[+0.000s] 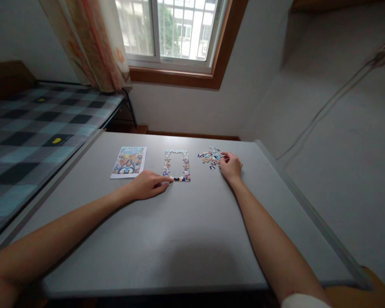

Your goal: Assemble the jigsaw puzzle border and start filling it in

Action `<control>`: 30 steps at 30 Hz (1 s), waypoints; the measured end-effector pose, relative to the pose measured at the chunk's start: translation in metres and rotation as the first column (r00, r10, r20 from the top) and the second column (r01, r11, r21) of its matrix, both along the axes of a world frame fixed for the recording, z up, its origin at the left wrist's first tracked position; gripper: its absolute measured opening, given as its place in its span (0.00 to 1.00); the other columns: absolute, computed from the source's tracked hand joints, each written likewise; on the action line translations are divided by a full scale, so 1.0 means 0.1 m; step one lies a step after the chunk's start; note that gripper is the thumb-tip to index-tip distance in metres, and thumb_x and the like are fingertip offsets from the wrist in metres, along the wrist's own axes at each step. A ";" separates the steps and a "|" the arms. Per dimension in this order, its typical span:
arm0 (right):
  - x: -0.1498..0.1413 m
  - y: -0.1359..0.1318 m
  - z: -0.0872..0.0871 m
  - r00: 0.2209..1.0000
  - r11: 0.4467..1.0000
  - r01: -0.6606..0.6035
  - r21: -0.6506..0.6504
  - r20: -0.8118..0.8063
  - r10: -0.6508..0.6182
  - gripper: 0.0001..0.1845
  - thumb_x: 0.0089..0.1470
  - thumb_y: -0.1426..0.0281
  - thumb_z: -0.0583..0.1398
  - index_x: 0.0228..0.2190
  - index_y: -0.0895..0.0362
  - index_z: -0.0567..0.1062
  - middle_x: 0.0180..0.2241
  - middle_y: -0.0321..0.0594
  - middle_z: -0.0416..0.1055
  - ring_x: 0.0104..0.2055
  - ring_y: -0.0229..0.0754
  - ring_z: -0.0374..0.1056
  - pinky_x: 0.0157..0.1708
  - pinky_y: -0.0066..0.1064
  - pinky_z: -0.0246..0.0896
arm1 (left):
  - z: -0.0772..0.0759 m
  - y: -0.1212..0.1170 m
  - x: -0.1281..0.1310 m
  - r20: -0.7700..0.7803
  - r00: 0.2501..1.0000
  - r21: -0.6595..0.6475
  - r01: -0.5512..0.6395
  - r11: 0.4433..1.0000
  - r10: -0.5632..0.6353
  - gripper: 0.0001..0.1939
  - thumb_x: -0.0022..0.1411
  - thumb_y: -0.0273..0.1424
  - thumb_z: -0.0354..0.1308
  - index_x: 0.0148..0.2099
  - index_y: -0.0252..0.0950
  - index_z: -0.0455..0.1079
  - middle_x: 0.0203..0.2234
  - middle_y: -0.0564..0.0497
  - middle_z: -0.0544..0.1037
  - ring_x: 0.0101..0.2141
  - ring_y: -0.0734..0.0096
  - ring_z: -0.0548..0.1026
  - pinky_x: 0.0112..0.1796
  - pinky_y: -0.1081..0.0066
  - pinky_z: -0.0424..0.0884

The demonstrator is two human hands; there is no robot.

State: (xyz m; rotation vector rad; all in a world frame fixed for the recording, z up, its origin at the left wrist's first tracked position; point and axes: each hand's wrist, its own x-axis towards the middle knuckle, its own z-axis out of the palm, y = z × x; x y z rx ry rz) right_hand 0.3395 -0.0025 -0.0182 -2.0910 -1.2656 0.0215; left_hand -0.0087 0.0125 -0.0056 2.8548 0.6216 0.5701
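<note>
A jigsaw border frame [176, 165], assembled as a hollow rectangle, lies on the grey table [179, 239]. My left hand [149, 185] rests flat beside its near left corner, fingers stretched out, fingertips touching the frame's bottom edge. To the right lies a pile of loose puzzle pieces [209, 157]. My right hand [231, 166] sits at the pile's right edge with fingers curled in a pinch at the pieces; what it holds is too small to make out. A printed reference picture [128, 161] lies left of the frame.
A bed with a checked blanket [35, 128] stands along the table's left side. A window [170, 30] with a curtain [93, 42] is behind. White walls close the right side, with a cable [333, 98] running across.
</note>
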 end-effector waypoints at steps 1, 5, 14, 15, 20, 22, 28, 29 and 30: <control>0.00 0.00 0.00 1.000 1.000 0.000 0.021 -0.013 0.000 0.20 0.50 0.69 0.53 0.42 0.55 0.79 0.39 0.45 0.77 0.41 0.47 0.70 0.49 0.43 0.60 | 0.00 0.00 0.00 0.001 1.000 0.000 0.002 1.000 -0.002 0.17 0.69 0.36 0.51 0.51 0.38 0.78 0.21 0.52 0.78 0.21 0.78 0.72 0.26 0.78 0.63; 0.09 0.01 0.01 0.996 0.995 0.068 0.079 -0.057 -0.063 0.19 0.54 0.65 0.51 0.36 0.57 0.79 0.35 0.46 0.78 0.37 0.46 0.70 0.45 0.39 0.61 | -0.01 0.01 -0.01 -0.008 1.000 0.017 0.018 1.000 -0.018 0.17 0.69 0.35 0.51 0.52 0.38 0.77 0.21 0.52 0.78 0.21 0.78 0.72 0.25 0.78 0.63; 0.26 0.01 -0.02 0.987 0.995 0.079 0.063 -0.144 -0.069 0.26 0.58 0.55 0.49 0.28 0.58 0.80 0.25 0.46 0.77 0.27 0.44 0.69 0.34 0.32 0.59 | -0.01 0.01 0.00 -0.001 1.000 0.050 0.015 0.999 -0.015 0.16 0.68 0.34 0.51 0.51 0.38 0.77 0.21 0.52 0.78 0.20 0.78 0.72 0.24 0.77 0.59; 0.25 0.01 -0.02 0.989 0.996 0.073 0.056 -0.134 -0.065 0.26 0.58 0.55 0.49 0.26 0.57 0.79 0.24 0.46 0.77 0.27 0.44 0.69 0.33 0.32 0.59 | -0.01 0.01 0.00 -0.001 1.000 0.049 0.015 0.999 -0.015 0.16 0.68 0.34 0.51 0.51 0.39 0.77 0.21 0.52 0.78 0.20 0.78 0.72 0.24 0.77 0.59; 0.22 -0.02 0.01 0.990 0.995 0.091 0.036 -0.115 -0.086 0.26 0.58 0.56 0.51 0.20 0.57 0.77 0.22 0.48 0.76 0.28 0.45 0.71 0.33 0.32 0.59 | 0.00 0.01 0.00 0.002 1.000 0.037 0.019 0.999 -0.019 0.16 0.68 0.34 0.52 0.51 0.38 0.77 0.21 0.52 0.78 0.20 0.78 0.71 0.24 0.78 0.59; 0.22 -0.02 0.00 0.987 0.996 0.070 0.047 -0.147 -0.062 0.26 0.57 0.55 0.51 0.20 0.57 0.77 0.21 0.46 0.75 0.26 0.44 0.70 0.33 0.32 0.60 | 0.00 0.01 0.00 0.003 1.000 0.037 0.018 0.999 -0.018 0.16 0.69 0.34 0.51 0.51 0.38 0.77 0.20 0.52 0.77 0.20 0.78 0.71 0.24 0.78 0.59; 0.28 0.01 -0.05 0.982 0.991 0.047 0.124 -0.186 -0.024 0.27 0.57 0.53 0.50 0.22 0.58 0.77 0.22 0.46 0.76 0.25 0.44 0.70 0.31 0.31 0.60 | -0.01 0.01 0.00 -0.001 1.000 0.048 0.007 0.999 -0.007 0.16 0.69 0.35 0.51 0.51 0.39 0.78 0.22 0.52 0.78 0.20 0.79 0.72 0.25 0.78 0.60; 0.29 0.01 -0.05 0.984 0.991 0.060 0.123 -0.173 -0.038 0.27 0.57 0.54 0.50 0.22 0.59 0.77 0.23 0.47 0.76 0.26 0.44 0.71 0.31 0.31 0.61 | -0.01 0.01 0.00 -0.005 1.000 0.040 0.004 0.999 -0.003 0.16 0.69 0.35 0.51 0.51 0.39 0.78 0.22 0.52 0.78 0.21 0.78 0.72 0.25 0.78 0.60; 0.29 0.01 -0.06 0.986 0.991 0.070 0.116 -0.158 -0.051 0.27 0.57 0.54 0.50 0.23 0.59 0.78 0.24 0.48 0.77 0.27 0.45 0.71 0.32 0.31 0.61 | -0.01 0.00 0.00 -0.008 1.000 0.032 0.003 0.999 -0.003 0.17 0.69 0.35 0.51 0.51 0.39 0.78 0.22 0.53 0.79 0.21 0.78 0.73 0.25 0.78 0.60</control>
